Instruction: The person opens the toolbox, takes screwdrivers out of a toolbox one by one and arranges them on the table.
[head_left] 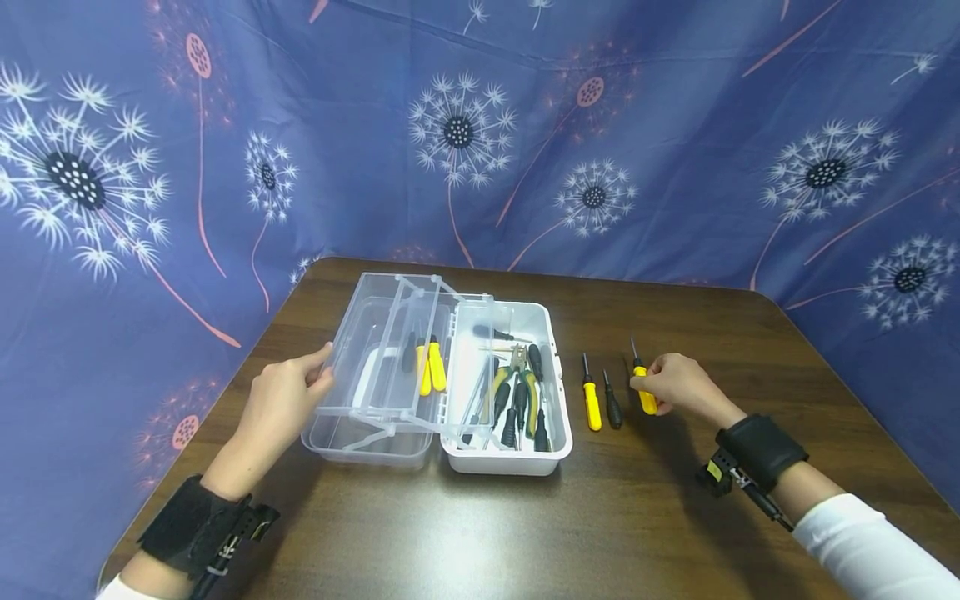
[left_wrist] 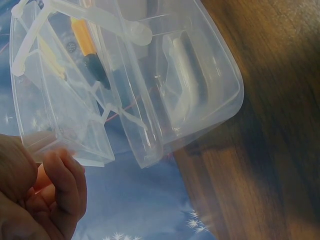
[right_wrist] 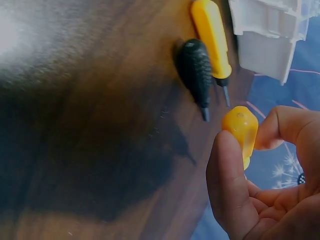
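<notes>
In the head view, my left hand pinches the left edge of a clear fold-out tray, which is raised over the toolbox's opened lid. Two yellow-handled screwdrivers show through the clear plastic. Off to the right, my right hand holds a yellow-handled screwdriver between thumb and fingers, its shaft pointing away from me. A yellow screwdriver and a shorter black screwdriver lie side by side on the table, left of that hand.
The white toolbox base stands mid-table, with pliers and several black-handled screwdrivers inside. The wooden table reaches back to a blue dandelion-print cloth. A white handle shows at the lid in the left wrist view.
</notes>
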